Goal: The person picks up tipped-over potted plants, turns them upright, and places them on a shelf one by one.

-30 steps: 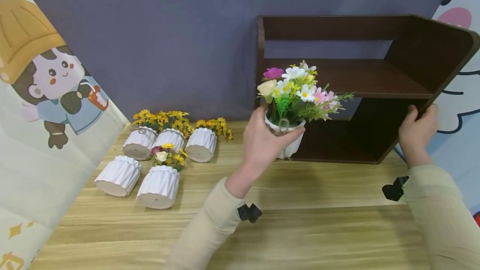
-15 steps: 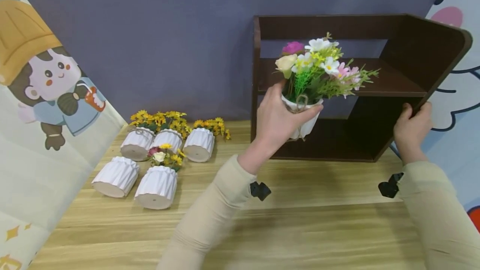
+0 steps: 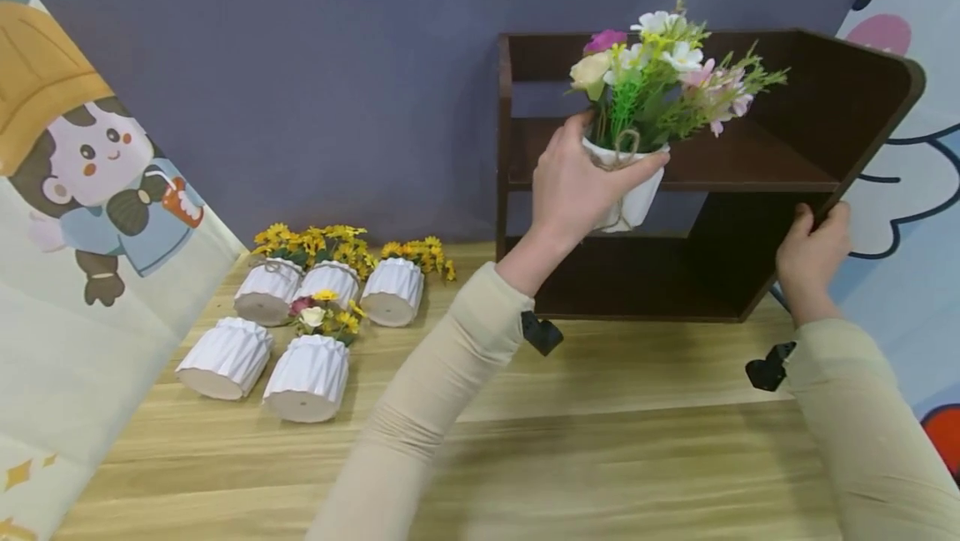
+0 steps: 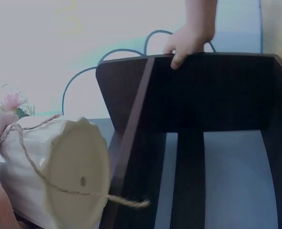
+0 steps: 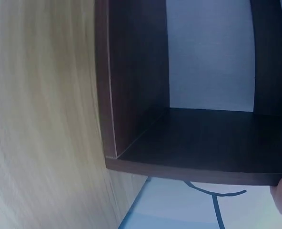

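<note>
In the head view my left hand (image 3: 573, 187) grips a white flower pot (image 3: 637, 195) tied with twine, its thumb and fingers round the rim. White, cream, purple and pink artificial flowers (image 3: 660, 66) rise from it. The pot is in the air in front of the upper board of a dark brown shelf (image 3: 765, 182). Seen from the left wrist, the pot's underside (image 4: 79, 176) with a small hole faces the camera, and a twine end hangs loose. My right hand (image 3: 813, 257) holds the front edge of the shelf's right side panel; in the right wrist view only a bit of it shows.
Several white pots (image 3: 307, 378) lie tipped over on the wooden table (image 3: 600, 458) at the left, most with yellow flowers showing. A grey-blue wall (image 3: 337, 91) stands behind. Printed cartoon panels flank both sides.
My left hand has lifted the flower pot up and to the right, from the shelf's lower compartment to its upper board. The right hand keeps its hold on the side panel.
</note>
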`<state>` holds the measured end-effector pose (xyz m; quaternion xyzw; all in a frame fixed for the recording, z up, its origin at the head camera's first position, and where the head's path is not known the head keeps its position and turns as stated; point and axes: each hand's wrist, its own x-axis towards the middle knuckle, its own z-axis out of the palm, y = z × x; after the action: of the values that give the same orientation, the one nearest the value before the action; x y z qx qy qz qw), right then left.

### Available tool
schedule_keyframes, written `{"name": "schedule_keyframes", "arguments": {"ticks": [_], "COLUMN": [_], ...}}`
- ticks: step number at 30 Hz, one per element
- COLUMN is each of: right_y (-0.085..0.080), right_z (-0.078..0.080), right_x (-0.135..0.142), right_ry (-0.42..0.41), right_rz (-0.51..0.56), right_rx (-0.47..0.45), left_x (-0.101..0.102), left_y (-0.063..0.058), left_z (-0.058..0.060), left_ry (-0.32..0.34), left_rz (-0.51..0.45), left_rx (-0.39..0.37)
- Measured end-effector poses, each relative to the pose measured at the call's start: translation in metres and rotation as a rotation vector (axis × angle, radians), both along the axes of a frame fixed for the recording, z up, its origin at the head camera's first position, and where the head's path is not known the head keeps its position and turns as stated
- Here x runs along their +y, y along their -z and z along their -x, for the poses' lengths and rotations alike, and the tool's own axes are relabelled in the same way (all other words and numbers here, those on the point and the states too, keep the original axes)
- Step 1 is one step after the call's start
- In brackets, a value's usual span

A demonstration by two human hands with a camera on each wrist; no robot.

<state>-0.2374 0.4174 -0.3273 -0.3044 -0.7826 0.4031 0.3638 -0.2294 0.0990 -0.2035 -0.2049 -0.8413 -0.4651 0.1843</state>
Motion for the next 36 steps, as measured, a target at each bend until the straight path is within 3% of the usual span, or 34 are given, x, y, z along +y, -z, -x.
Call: {"name": "schedule_keyframes", "arguments": {"ticks": [5, 10, 17, 22, 29, 32, 36], "right_y": [-0.002, -0.004, -0.002, -0.003, -0.004, -0.002, -0.001], "right_z": [0.001, 0.002, 0.005, 0.004, 0.001, 0.002, 0.000], "right_x": [-0.003, -0.006, -0.013, -0.015, -0.015, -0.011, 0.000], "right_ry": [-0.008, -0.004, -0.020, -0.047, -0.051, -0.023, 0.037], "right_rz": [0.040, 0.040, 0.029, 0.016, 0.024, 0.023, -0.004], "right_rx": [0.001, 0.045, 0.014, 0.009, 0.022, 0.053, 0.088], "left_x": [0.004, 0.007, 0.006, 0.009, 0.021, 0.030, 0.048], "left_y": [-0.008, -0.012, -0.005, -0.001, -0.003, -0.003, -0.001], "left_z": [0.004, 0.012, 0.027, 0.038, 0.049, 0.053, 0.052], "left_ry": [0.035, 0.007, -0.074, -0.059, -0.044, -0.057, -0.099], "left_rz": [-0.027, -0.054, -0.053, -0.060, -0.013, 0.021, 0.076], "left_rx": [-0.045, -0.024, -0.030, -0.043, -0.077, -0.098, -0.063]}}
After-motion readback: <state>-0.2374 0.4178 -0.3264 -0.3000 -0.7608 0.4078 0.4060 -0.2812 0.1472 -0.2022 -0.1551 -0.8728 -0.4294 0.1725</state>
